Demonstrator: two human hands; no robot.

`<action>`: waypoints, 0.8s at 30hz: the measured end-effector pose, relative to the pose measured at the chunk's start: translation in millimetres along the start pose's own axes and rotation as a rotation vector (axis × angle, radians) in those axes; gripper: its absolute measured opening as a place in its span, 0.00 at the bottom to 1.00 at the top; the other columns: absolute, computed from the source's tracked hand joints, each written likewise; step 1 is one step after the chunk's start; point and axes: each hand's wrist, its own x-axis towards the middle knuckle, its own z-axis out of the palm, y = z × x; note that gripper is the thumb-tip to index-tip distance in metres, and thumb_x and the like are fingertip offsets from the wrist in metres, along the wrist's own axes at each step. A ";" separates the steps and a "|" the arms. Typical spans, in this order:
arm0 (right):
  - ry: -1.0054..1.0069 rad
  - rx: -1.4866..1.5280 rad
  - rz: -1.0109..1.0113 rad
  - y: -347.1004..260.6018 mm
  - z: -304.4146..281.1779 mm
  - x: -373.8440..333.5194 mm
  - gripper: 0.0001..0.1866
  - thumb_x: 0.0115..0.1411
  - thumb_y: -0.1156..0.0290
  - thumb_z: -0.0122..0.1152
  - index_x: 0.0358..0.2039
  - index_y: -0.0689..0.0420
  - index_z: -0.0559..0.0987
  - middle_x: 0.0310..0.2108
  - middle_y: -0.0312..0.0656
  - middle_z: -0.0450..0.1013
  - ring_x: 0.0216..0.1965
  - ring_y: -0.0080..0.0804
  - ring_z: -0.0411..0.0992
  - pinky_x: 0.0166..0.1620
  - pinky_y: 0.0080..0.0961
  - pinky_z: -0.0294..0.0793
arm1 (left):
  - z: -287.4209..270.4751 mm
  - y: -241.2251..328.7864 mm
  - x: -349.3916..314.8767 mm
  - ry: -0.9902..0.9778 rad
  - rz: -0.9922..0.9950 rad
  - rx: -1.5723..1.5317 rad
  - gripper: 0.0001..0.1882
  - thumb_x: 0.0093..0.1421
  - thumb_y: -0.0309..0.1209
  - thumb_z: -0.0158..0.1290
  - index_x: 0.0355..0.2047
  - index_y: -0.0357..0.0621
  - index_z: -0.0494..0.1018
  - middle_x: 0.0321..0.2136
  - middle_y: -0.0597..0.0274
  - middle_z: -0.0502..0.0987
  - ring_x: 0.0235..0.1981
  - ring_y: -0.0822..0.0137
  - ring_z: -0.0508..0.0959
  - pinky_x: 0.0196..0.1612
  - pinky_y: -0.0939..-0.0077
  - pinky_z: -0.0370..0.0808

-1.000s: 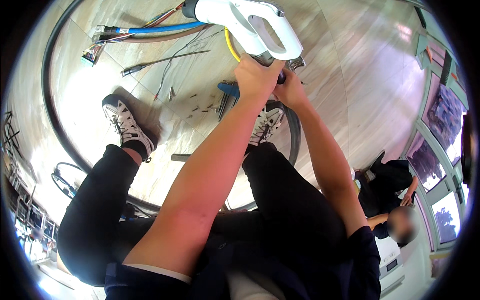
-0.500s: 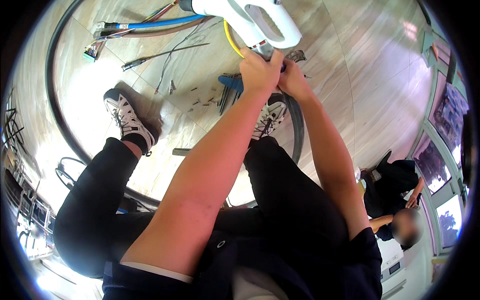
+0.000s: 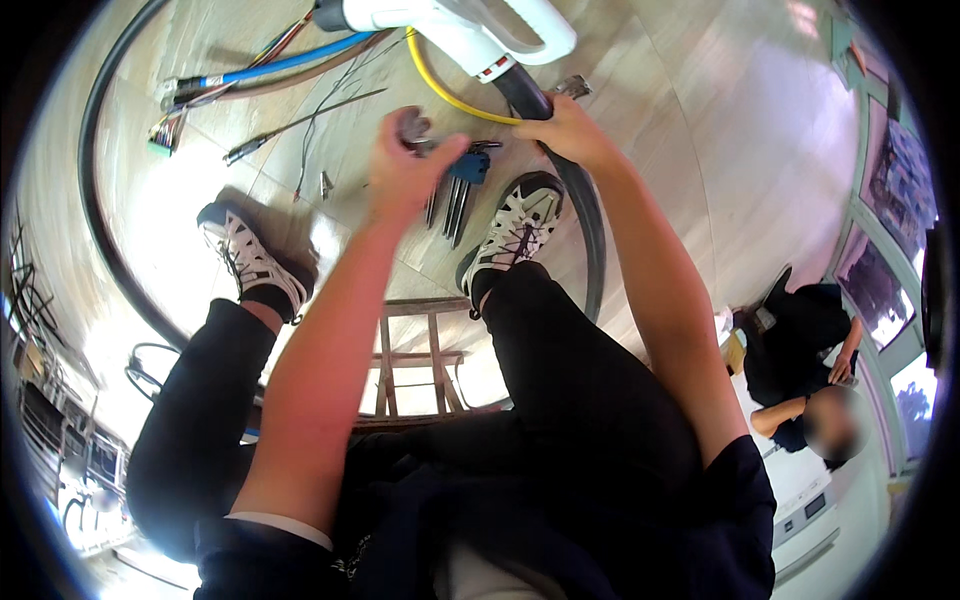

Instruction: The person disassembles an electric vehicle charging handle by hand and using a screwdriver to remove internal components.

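1 bare right hand (image 3: 568, 132) grips a black cable (image 3: 525, 92) just below the white handle (image 3: 455, 38) at the top of the view, while the left hand (image 3: 398, 172), fingers curled, holds a blurred grey piece (image 3: 412, 128). a white label (image 3: 212, 80), its print too small to read, bands a blue cable (image 3: 290, 62) on the floor (image 3: 660, 190); a blue tool holder (image 3: 470, 168) lies near 1 shoe (image 3: 520, 230).

Open tiled floor (image 3: 745, 165) spreads across the frame's upper right, beyond the right hand (image 3: 572, 134). Between it and the left hand (image 3: 403, 172), a yellow cable (image 3: 434, 83) crosses the gap; the white charging gun (image 3: 462, 43) blocks top centre, a blue tool holder (image 3: 470, 168) sits below.
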 end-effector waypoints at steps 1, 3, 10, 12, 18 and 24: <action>0.046 -0.020 -0.021 3.0 0.1 -1.5 0.20 0.46 0.60 0.69 0.32 0.64 0.78 0.21 0.42 0.74 0.24 0.32 0.74 0.30 0.29 0.71 | -11.7 -0.9 5.4 -0.018 -0.004 -0.036 0.36 0.50 0.40 0.70 0.55 0.36 0.67 0.45 0.59 0.78 0.38 0.71 0.77 0.43 0.75 0.75; 0.141 -0.061 -0.067 7.3 3.3 -0.7 0.24 0.46 0.57 0.70 0.35 0.65 0.79 0.25 0.47 0.76 0.29 0.38 0.77 0.34 0.33 0.74 | -34.5 3.5 11.3 -0.107 -0.019 -0.091 0.35 0.51 0.38 0.69 0.55 0.37 0.67 0.46 0.58 0.78 0.40 0.72 0.77 0.44 0.75 0.75; 0.332 -0.160 -0.111 5.4 14.0 -11.3 0.31 0.52 0.48 0.68 0.44 0.63 0.77 0.38 0.55 0.77 0.42 0.48 0.77 0.46 0.38 0.74 | -37.7 36.9 13.1 -0.357 0.069 -0.136 0.36 0.50 0.28 0.69 0.57 0.35 0.63 0.51 0.57 0.74 0.43 0.71 0.77 0.45 0.78 0.76; 0.480 0.064 -0.135 14.7 16.4 -11.5 0.28 0.53 0.49 0.68 0.43 0.62 0.76 0.38 0.54 0.77 0.40 0.45 0.77 0.44 0.38 0.74 | -37.7 35.7 11.8 -0.409 0.073 -0.191 0.37 0.50 0.25 0.68 0.58 0.36 0.62 0.53 0.56 0.72 0.45 0.69 0.78 0.46 0.76 0.77; 0.894 -0.007 -0.037 55.0 7.4 5.5 0.29 0.53 0.56 0.70 0.50 0.59 0.73 0.43 0.53 0.75 0.38 0.46 0.75 0.44 0.38 0.74 | -47.6 29.6 0.4 -0.491 -0.006 -0.282 0.37 0.51 0.19 0.66 0.58 0.42 0.60 0.53 0.56 0.70 0.51 0.63 0.77 0.49 0.73 0.77; 0.736 -0.247 -0.205 71.0 -22.5 42.3 0.30 0.50 0.56 0.74 0.48 0.60 0.74 0.42 0.53 0.77 0.45 0.48 0.76 0.47 0.37 0.74 | -70.7 16.5 -13.1 -0.514 -0.054 -0.289 0.37 0.51 0.18 0.65 0.59 0.45 0.60 0.49 0.58 0.71 0.53 0.63 0.76 0.50 0.73 0.77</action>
